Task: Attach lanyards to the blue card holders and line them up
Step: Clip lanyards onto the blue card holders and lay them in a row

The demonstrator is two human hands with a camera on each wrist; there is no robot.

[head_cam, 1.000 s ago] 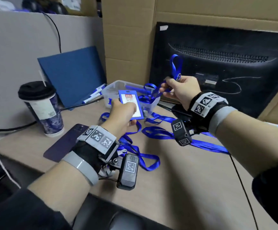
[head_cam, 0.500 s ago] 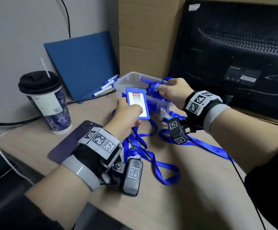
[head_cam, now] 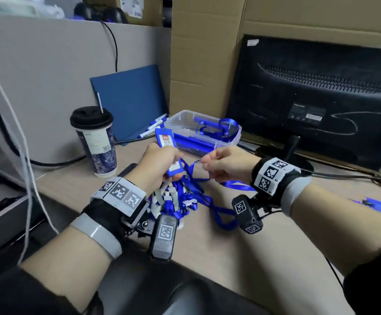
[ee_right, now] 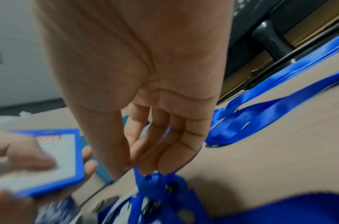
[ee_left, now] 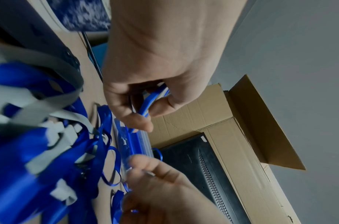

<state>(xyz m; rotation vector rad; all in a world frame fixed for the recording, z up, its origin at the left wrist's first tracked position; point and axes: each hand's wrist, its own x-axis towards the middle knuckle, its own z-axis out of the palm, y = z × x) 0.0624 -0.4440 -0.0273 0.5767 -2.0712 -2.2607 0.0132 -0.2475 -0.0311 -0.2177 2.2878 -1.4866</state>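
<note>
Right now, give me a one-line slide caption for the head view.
Left hand grips a blue card holder while right hand pinches a blue lanyard beside it.

blue card holder [head_cam: 165, 139], blue lanyards [head_cam: 216, 210], black-lidded cup [head_cam: 94, 137] with navy speckles.

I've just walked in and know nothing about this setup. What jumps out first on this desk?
The left hand gripping a blue card holder at the centre of the desk, while the right hand beside it pinches the end of a blue lanyard. Below them lies a tangle of blue lanyards, and behind sits a clear plastic box holding more blue ribbon. A lidded paper cup stands to the left.
</note>
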